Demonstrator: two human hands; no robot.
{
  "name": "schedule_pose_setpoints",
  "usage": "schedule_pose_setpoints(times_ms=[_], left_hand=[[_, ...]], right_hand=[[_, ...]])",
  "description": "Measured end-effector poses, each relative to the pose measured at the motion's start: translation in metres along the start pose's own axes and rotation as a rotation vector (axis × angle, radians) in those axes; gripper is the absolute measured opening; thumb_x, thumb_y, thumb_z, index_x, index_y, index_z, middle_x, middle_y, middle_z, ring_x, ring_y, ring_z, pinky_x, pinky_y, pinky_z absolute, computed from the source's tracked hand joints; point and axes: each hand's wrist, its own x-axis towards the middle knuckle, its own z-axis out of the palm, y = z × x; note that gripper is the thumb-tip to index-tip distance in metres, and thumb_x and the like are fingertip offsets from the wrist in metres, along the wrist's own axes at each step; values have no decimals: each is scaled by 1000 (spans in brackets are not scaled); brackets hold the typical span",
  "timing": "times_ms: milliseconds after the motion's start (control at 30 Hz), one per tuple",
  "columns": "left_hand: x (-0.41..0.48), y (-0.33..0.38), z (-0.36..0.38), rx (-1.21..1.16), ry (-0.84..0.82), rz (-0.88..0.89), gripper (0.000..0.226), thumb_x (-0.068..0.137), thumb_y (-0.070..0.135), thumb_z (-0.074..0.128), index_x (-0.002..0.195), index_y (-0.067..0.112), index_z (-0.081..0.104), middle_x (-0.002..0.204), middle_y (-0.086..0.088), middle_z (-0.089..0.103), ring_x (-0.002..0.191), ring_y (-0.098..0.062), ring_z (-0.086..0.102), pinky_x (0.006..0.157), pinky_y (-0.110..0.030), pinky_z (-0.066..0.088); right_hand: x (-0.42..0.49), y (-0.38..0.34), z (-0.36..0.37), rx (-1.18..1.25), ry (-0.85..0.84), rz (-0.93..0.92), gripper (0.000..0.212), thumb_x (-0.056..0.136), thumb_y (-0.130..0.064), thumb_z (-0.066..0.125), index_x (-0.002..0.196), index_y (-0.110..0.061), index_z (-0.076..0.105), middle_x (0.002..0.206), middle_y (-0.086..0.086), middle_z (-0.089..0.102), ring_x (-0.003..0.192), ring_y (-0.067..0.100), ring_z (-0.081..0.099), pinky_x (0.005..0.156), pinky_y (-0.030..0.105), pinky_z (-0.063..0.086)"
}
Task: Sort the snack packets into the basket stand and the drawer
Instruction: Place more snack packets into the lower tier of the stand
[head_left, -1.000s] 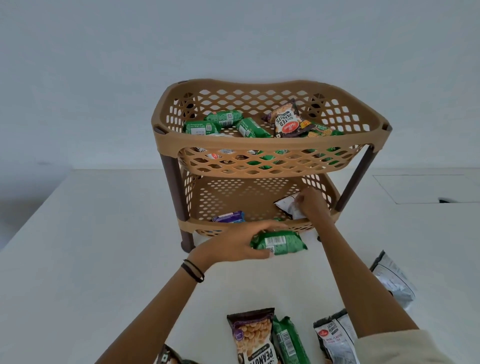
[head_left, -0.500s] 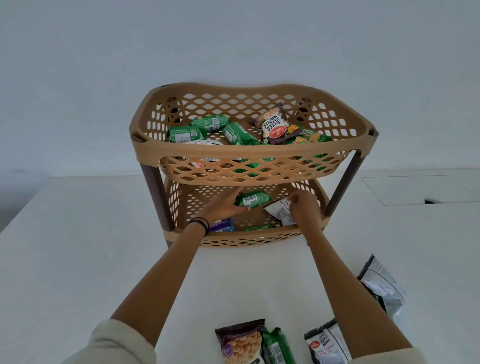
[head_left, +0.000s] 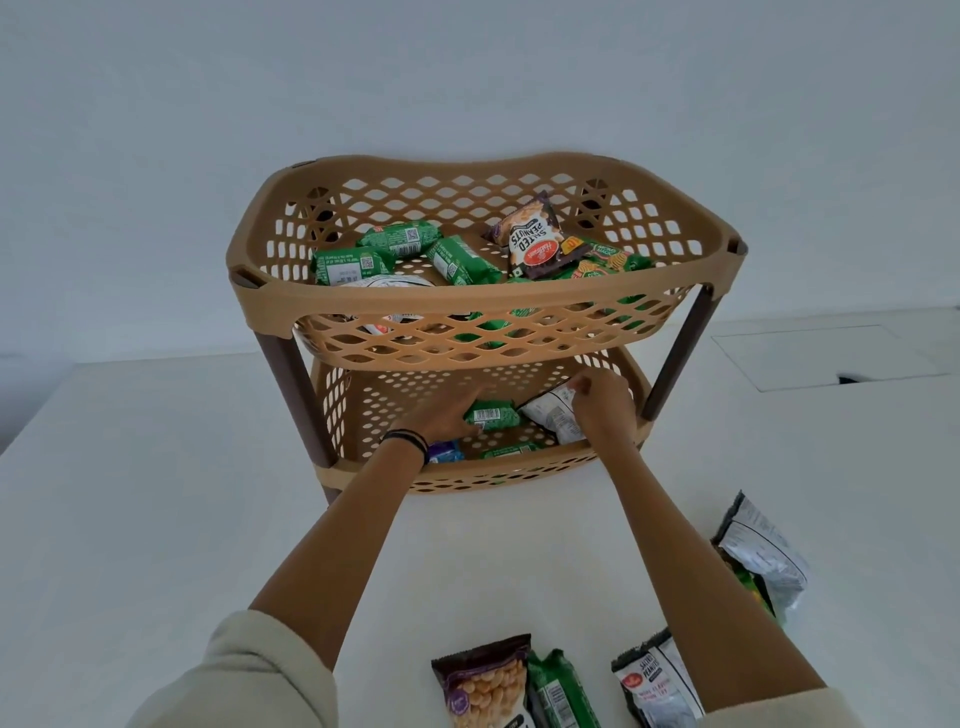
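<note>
Long-sleeve top in a soft cream colour, by the looks of it. The left sleeve ends far back from the fingers, about elbow level, with a thick rounded cuff edge. The right sleeve is the same cream, just a sliver at the bottom edge. The left hand has a couple of thin black bands stacked on the wrist, right behind the fingers' base. The right hand and forearm are bare up to the sleeve.
</note>
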Motion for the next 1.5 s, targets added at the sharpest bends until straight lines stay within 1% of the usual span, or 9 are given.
schedule_pose_setpoints(times_ms=[233, 400, 533, 633, 800, 900, 1033, 1233, 1500], left_hand=[[-3, -3, 1, 55, 25, 49, 61, 89, 15, 60, 143, 16, 32, 150, -7, 33, 138, -26, 28, 113, -36, 23], [-4, -3, 0, 71, 6, 41, 61, 89, 16, 60, 143, 18, 32, 149, -8, 35, 136, -27, 32, 111, -38, 28], [-7, 2, -3, 8, 68, 61, 51, 90, 17, 58, 138, 21, 41, 145, -7, 41, 131, -26, 40, 107, -39, 36], [-12, 5, -8, 30, 221, 203, 40, 89, 18, 58, 129, 21, 52, 136, -4, 50, 124, -19, 47, 104, -39, 41], [-38, 8, -14, -15, 342, 280, 33, 91, 16, 55, 124, 20, 55, 127, -1, 58, 114, -15, 55, 96, -33, 48], [-56, 5, -13, -18, 378, 226, 33, 92, 15, 53, 125, 20, 55, 130, -1, 59, 101, -17, 62, 80, -24, 47], [-78, -8, -6, 15, 423, 164, 31, 94, 20, 51, 124, 23, 56, 121, 0, 64, 81, -15, 64, 66, -27, 52], [-95, -23, -3, 2, 516, 56, 25, 95, 30, 48, 116, 29, 60, 89, -8, 71, 76, -30, 66, 65, -47, 56], [-99, -16, -7, -10, 498, 2, 26, 94, 33, 48, 115, 26, 61, 91, -9, 71, 78, -31, 67, 67, -47, 57]], right_hand=[[-1, 1, -10, 109, 4, -119, 20, 90, -3, 51, 100, -6, 69, 108, 9, 69, 94, 15, 61, 78, 19, 42], [-30, 24, -35, -5, -6, -478, 27, 88, 4, 49, 106, -9, 64, 116, 7, 62, 110, 21, 57, 84, 30, 53], [-61, 48, -60, 1, 65, -558, 28, 86, 6, 52, 107, -8, 64, 116, 9, 61, 113, 19, 55, 79, 27, 54], [-77, 70, -78, 15, 119, -528, 28, 84, 10, 51, 102, -6, 65, 106, 9, 65, 95, 19, 62, 78, 27, 54], [-100, 110, -104, 24, 170, -360, 31, 85, 11, 49, 105, -6, 66, 104, 12, 64, 83, 21, 62, 75, 2, 40], [-108, 143, -111, 21, 137, -169, 31, 88, -2, 54, 117, -10, 61, 114, 14, 60, 103, 30, 57, 88, 19, 40], [-112, 186, -112, -150, -121, 136, 63, 81, -24, 70, 136, -13, 42, 134, 20, 45, 124, 37, 41, 102, 46, 33], [-114, 196, -111, -140, -268, 243, 87, 70, -20, 80, 141, -8, 31, 134, 24, 45, 124, 38, 42, 106, 46, 32], [-118, 186, -109, -130, -153, 237, 68, 71, -9, 76, 131, -3, 43, 119, 24, 59, 109, 40, 55, 90, 41, 43]])
